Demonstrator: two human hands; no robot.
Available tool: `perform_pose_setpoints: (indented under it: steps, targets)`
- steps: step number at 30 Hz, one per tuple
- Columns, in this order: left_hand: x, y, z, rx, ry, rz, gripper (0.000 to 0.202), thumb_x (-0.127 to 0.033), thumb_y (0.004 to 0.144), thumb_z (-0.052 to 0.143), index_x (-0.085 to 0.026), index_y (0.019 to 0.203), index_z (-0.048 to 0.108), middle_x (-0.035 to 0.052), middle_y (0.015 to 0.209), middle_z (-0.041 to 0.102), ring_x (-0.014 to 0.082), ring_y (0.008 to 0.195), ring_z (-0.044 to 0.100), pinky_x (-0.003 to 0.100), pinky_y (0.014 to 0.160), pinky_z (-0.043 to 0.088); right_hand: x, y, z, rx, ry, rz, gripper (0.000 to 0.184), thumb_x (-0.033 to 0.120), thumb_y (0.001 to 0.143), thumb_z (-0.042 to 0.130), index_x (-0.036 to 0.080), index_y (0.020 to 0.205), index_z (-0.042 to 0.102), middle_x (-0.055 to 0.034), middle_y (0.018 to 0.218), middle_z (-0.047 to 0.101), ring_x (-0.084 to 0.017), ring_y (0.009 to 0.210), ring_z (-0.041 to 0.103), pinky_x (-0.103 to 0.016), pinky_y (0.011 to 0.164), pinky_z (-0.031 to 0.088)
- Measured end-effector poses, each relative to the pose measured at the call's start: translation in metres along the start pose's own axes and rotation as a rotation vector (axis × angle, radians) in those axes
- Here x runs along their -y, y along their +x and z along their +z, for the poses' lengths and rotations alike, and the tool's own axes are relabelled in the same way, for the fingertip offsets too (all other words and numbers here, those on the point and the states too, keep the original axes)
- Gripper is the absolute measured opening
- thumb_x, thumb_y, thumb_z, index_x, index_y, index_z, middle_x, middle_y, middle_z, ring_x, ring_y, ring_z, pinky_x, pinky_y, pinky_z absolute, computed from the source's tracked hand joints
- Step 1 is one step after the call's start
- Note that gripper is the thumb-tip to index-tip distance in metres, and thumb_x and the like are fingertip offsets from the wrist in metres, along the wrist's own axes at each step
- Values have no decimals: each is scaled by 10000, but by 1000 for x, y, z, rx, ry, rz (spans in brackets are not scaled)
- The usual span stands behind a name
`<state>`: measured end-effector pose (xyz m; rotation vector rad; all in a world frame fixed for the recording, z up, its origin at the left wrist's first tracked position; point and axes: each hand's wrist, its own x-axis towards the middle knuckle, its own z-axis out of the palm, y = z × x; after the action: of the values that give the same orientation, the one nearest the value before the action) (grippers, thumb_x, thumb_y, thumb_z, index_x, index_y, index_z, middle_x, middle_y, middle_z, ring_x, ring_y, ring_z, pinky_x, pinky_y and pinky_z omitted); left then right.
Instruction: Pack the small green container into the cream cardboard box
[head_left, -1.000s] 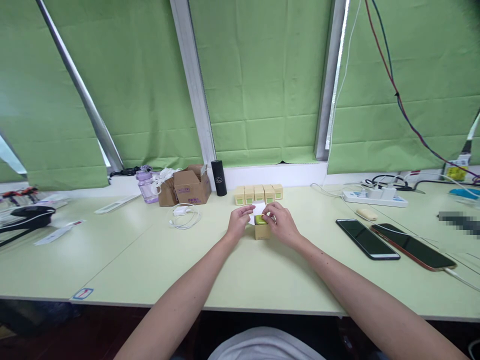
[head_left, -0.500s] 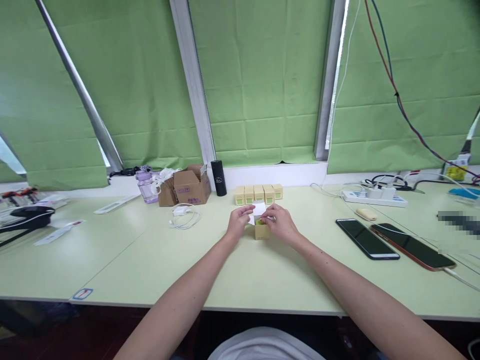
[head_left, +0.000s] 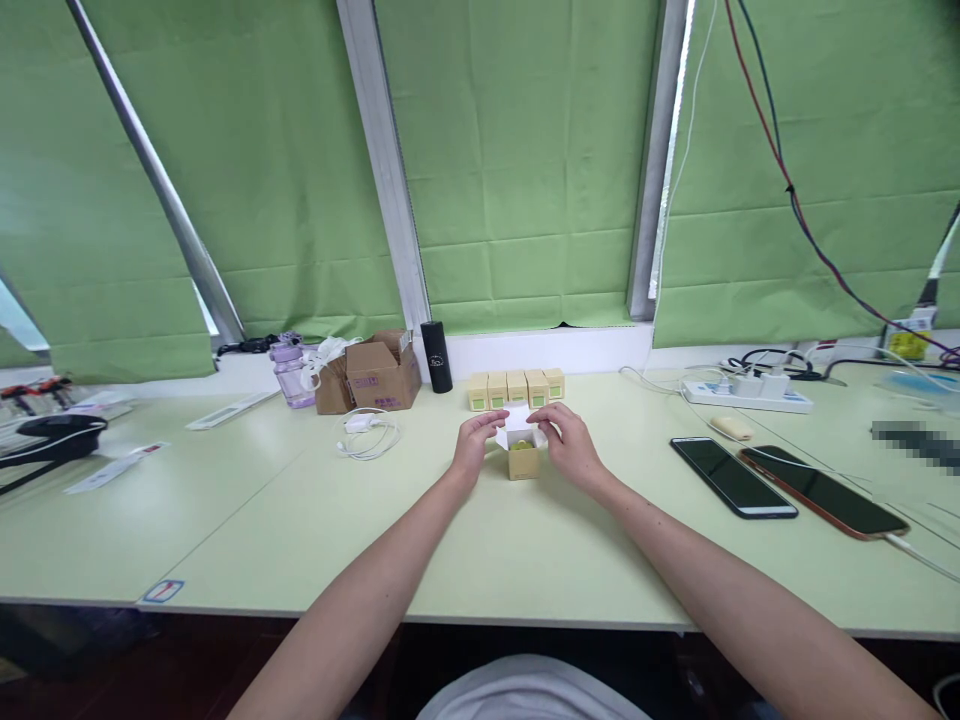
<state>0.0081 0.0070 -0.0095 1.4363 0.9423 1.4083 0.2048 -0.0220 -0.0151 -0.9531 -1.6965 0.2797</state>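
Note:
A small tan cardboard box [head_left: 523, 463] stands on the table with its white-lined lid [head_left: 517, 416] raised and its side flaps spread. Inside it lies a yellow-green item [head_left: 520, 445] whose kind is too small to make out. My left hand [head_left: 472, 447] is at the left of the box, fingers stretched toward the lid's edge, thumb apart. On the other side, my right hand [head_left: 571, 447] is by the right flap, fingers bent and apart, holding nothing I can see. Whether the fingertips touch the lid or flaps is unclear.
Several similar small boxes [head_left: 516, 386] stand in a row behind. Back left are a black cylinder [head_left: 436, 357], a brown carton [head_left: 384, 375], a purple bottle [head_left: 293, 375] and a white cable [head_left: 369, 437]. Two phones [head_left: 733, 478] and a power strip [head_left: 750, 396] lie right.
My right hand has drawn back from inside the box to its right side, leaving the yellow-green item in it. My left hand is nearly where it was.

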Motion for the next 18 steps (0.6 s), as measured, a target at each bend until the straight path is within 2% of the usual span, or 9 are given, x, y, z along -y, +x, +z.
perform_pose_setpoints:
  steps: [3,6,13,18]
  targets:
    - [-1,-1,1,-9,-3,-21,351,-237,667,618,-182,937,835,101,1080,806,268,1099,670,403,1029,485,-2,1,-2,-101,76,16,279,209,991,433,234,1024,709,-95,1096,706,-254,1053,647,-430,950,499]
    - [-2,-1,2,-6,-9,-21,347,-225,657,629,-187,939,826,98,1094,801,261,1102,664,385,1002,492,-6,1,-3,-156,104,105,272,238,969,451,225,1099,689,-100,1161,692,-252,1068,632,-427,939,502]
    - [2,-1,4,52,-59,-51,377,-214,644,695,-172,1012,767,71,945,781,217,910,699,336,877,501,-21,0,4,-155,179,328,333,322,875,545,210,1169,653,-93,1138,655,-228,941,620,-414,873,508]
    - [4,-3,4,95,-66,-40,409,-228,666,725,-178,1072,715,57,906,758,210,888,700,326,853,497,-25,0,8,-153,217,385,380,372,826,586,218,1170,632,-69,1077,644,-222,900,618,-402,839,511]
